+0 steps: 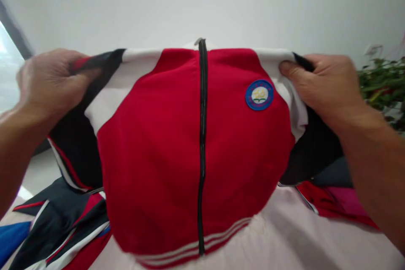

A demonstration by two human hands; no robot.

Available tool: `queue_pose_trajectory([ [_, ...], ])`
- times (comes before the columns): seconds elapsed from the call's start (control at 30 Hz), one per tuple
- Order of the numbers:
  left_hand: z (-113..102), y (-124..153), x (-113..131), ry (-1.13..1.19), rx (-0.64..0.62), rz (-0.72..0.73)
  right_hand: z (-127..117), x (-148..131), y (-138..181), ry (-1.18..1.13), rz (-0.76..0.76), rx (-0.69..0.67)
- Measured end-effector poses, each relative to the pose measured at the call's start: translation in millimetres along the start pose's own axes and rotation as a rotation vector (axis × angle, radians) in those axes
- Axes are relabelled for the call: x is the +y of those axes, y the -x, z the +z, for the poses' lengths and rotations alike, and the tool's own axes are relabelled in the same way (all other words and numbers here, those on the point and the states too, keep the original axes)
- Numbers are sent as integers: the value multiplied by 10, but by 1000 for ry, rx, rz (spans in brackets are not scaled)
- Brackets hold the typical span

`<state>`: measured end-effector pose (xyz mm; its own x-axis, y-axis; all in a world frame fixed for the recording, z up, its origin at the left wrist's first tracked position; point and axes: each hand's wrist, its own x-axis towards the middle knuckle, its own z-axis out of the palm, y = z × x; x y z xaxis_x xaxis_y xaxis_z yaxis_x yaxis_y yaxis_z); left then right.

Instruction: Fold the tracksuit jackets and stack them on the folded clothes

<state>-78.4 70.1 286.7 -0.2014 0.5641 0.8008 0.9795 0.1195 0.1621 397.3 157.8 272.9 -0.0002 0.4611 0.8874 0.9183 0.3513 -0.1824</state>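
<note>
A red zip jacket (pixel 158 147) with white shoulder panels, black sleeves and a black zipper hangs in front of me, held up by both shoulders. A round blue and white badge (pixel 259 95) sits on its chest at the right. My left hand (pixel 50 84) grips the left shoulder and sleeve. My right hand (pixel 322 84) pinches the right shoulder where the white panel meets the black sleeve. The jacket's striped hem hangs just above a pale pink surface (pixel 284 236).
More garments lie on the surface: a black, red and white pile (pixel 63 223) at the lower left, a blue piece (pixel 11 238) at the far left, and red and pink cloth (pixel 335 204) at the right. A green plant (pixel 382 84) stands at the right before a white wall.
</note>
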Motion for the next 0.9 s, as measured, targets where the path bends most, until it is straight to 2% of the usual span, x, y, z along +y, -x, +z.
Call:
queue_pose_trajectory([
  [0.1, 556, -125, -8, -141, 70, 123, 592, 50, -52, 121, 8, -85],
  [0.23, 1430, -105, 145, -153, -159, 155, 1542, 147, 57, 133, 35, -370],
  [0.3, 1800, 53, 226, -138, -275, 166, 1904, 205, 292, 107, 36, -467],
  [0.37, 2087, 357, 248, -99, -368, 185, 2109, 271, 713, 62, 44, -540],
  [0.43, 2273, 815, 188, -20, -522, 183, 2142, 350, 1298, -2, 46, -638],
  [0.5, 2346, 1383, 65, 85, -712, 125, 2022, 434, 1952, -205, 158, -756],
  [0.57, 2317, 1969, -77, 150, -834, 53, 1806, 504, 2540, -254, 248, -850],
  [0.63, 2234, 2468, -184, 162, -881, -20, 1576, 534, 2955, -193, 357, -941],
  [0.7, 2157, 2810, -213, 208, -879, -24, 1404, 514, 3165, -100, 441, -1003],
  [0.77, 2118, 2974, -149, 260, -874, -91, 1322, 455, 3211, -20, 485, -1034],
  [0.9, 2072, 2917, 125, 435, -934, -430, 1361, 343, 3098, -5, 545, -1059],
])
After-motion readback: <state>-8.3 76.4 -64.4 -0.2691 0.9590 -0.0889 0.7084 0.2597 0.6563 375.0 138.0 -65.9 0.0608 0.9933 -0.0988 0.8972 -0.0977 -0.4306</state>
